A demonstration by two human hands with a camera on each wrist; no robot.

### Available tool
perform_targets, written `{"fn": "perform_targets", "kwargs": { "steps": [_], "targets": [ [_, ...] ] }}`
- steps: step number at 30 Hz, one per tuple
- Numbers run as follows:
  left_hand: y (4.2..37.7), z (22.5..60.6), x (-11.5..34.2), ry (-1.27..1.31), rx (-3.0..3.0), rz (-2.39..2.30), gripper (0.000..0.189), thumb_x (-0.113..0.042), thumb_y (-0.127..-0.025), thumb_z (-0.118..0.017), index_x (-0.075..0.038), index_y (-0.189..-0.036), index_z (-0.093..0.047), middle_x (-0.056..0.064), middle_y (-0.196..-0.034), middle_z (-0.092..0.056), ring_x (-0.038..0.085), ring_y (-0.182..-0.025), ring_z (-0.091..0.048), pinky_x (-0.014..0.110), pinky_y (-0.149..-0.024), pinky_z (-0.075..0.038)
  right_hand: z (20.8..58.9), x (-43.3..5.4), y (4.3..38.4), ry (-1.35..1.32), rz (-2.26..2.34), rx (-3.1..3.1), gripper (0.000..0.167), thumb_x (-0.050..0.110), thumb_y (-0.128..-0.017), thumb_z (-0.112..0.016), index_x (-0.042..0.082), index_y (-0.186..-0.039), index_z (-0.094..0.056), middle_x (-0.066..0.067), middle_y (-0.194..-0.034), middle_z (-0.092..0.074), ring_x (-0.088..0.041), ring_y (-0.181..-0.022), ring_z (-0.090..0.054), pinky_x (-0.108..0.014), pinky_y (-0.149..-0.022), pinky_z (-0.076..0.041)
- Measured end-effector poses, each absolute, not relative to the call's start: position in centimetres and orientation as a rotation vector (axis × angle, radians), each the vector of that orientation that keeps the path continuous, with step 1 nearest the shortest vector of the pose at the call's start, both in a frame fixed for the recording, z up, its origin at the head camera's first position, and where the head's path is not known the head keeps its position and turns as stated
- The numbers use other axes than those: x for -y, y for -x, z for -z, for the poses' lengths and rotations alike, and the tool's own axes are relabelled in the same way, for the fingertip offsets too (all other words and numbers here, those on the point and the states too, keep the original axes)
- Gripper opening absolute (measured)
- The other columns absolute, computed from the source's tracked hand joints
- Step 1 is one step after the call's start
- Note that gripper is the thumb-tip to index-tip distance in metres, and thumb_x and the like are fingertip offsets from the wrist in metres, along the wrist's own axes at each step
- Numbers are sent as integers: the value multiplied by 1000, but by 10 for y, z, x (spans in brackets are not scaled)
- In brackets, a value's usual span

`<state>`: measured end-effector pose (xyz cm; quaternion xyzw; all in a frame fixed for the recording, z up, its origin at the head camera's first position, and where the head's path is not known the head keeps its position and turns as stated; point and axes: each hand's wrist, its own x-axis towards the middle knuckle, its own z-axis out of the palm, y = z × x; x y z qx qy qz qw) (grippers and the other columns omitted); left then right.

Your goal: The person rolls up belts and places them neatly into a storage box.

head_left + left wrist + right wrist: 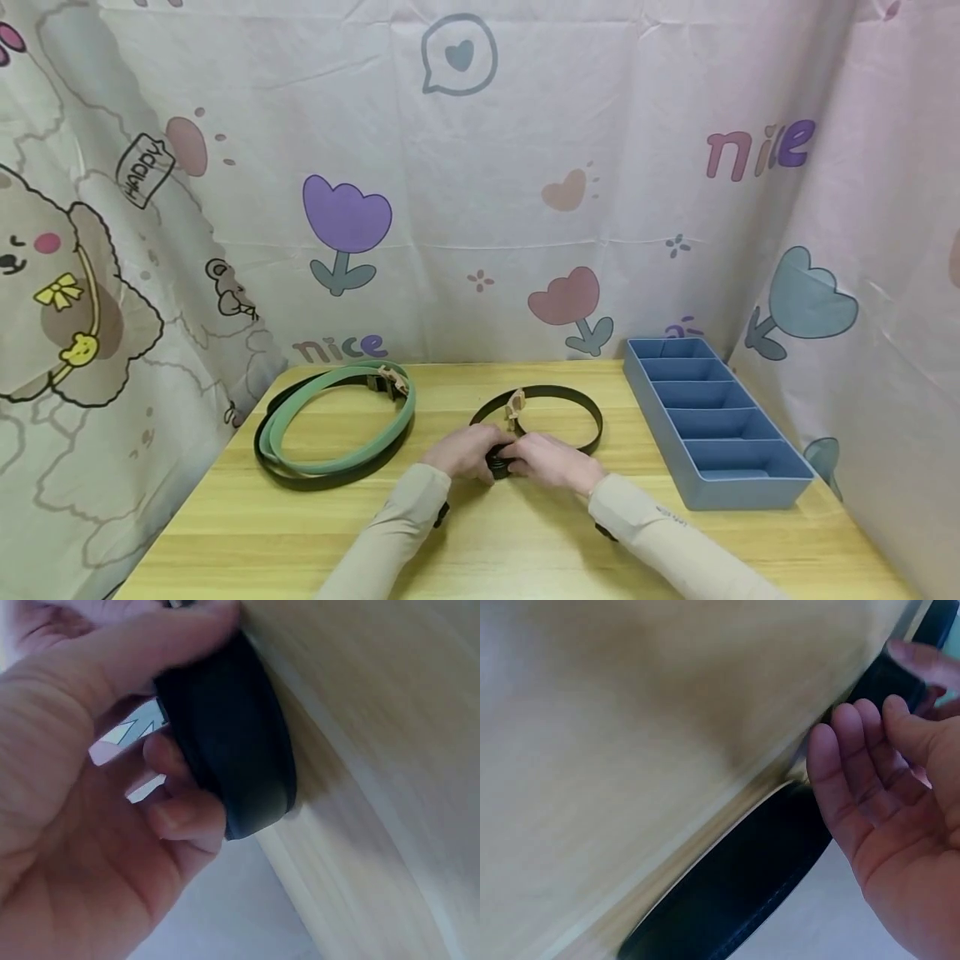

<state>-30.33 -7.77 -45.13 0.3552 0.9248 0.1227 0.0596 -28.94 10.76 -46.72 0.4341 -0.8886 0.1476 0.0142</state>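
Observation:
A black belt (570, 392) stands on edge on the table, one part wound into a small coil (498, 463) and the rest in a wide loop behind. A gold-coloured buckle (515, 405) sits at the loop's inner end. My left hand (467, 452) grips the coil, thumb over its top edge and fingers curled at its side, as the left wrist view shows. From the other side my right hand (553, 460) holds the belt at the coil. Its fingers (829, 761) hide part of the strap in the right wrist view.
Left on the table lie a green belt (281, 425) and another black belt (330, 481), looped together, with buckles (390, 381) at the back. A blue-grey divided box (675, 458) with several compartments stands at the right. A printed curtain (465, 192) hangs behind the wooden table (517, 550).

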Motion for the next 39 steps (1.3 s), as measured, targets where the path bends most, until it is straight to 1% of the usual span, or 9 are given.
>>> {"fn": "perform_targets", "kwargs": {
  "steps": [3, 7, 15, 20, 22, 25, 28, 33, 39],
  "targets": [
    [303, 451, 80, -1108, -2779, -380, 55, -1, -60, -85, -28, -104, -69, -15, -94, -66, 4, -85, -56, 24, -82, -47, 467, -110, 289, -1355, -479, 2782, 10, 12, -94, -64, 18, -100, -70, 4, -93, -71, -3, -82, -61, -23, -75, -52],
    [303, 451, 82, -1056, -2802, -414, 52, -3, -57, -85, -24, -102, -71, -12, -91, -67, 4, -80, -57, 22, -76, -47, 468, -114, 289, -1289, -523, 2786, 23, 13, -95, -62, 18, -116, -69, 3, -107, -72, -7, -94, -65, -27, -84, -54],
    [304, 451, 84, -954, -2851, -393, 55, -16, -59, -90, -14, -111, -71, -3, -97, -70, 7, -82, -59, 25, -78, -50, 468, -124, 291, -861, -493, 2756, 28, 12, -89, -71, 9, -115, -60, -2, -95, -54, -12, -69, -52, -28, -55, -45],
    [305, 452, 89, -926, -2876, -406, 51, -20, -60, -91, -12, -106, -71, -3, -96, -70, 7, -80, -59, 24, -76, -51, 470, -129, 296, -687, -481, 2811, 47, 15, -88, -72, 5, -131, -55, -9, -96, -57, -17, -68, -53, -34, -58, -48],
    [304, 453, 91, -907, -2886, -426, 48, -20, -60, -91, -11, -102, -71, -3, -92, -69, 7, -78, -59, 23, -73, -51, 472, -131, 299, -643, -462, 2826, 39, 16, -88, -72, 2, -123, -60, -9, -92, -58, -18, -69, -54, -36, -62, -49],
    [303, 453, 97, -857, -2903, -469, 45, -20, -60, -90, -10, -99, -71, -3, -86, -67, 7, -74, -57, 23, -69, -50, 475, -137, 307, -585, -426, 2826, 14, 18, -89, -71, 5, -93, -69, -5, -80, -55, -16, -68, -52, -35, -61, -48],
    [302, 452, 103, -822, -2927, -506, 39, -19, -58, -90, -10, -91, -70, -3, -80, -66, 8, -69, -55, 24, -66, -49, 473, -145, 313, -534, -408, 2811, 19, 17, -88, -72, 11, -72, -65, -1, -73, -53, -15, -66, -50, -35, -59, -47],
    [302, 454, 109, -790, -2991, -491, 34, -23, -57, -91, -11, -75, -65, -4, -69, -60, 9, -62, -52, 25, -60, -46, 468, -161, 321, -501, -437, 2831, 22, 15, -88, -72, 11, -67, -66, -2, -73, -56, -14, -67, -50, -36, -62, -47],
    [301, 455, 109, -711, -3041, -424, 40, -31, -58, -92, -12, -70, -59, -3, -65, -55, 11, -60, -50, 27, -58, -45, 466, -178, 329, -444, -450, 2873, 19, 15, -89, -70, 10, -71, -69, -4, -78, -60, -17, -71, -53, -38, -65, -47]
  ]
}}
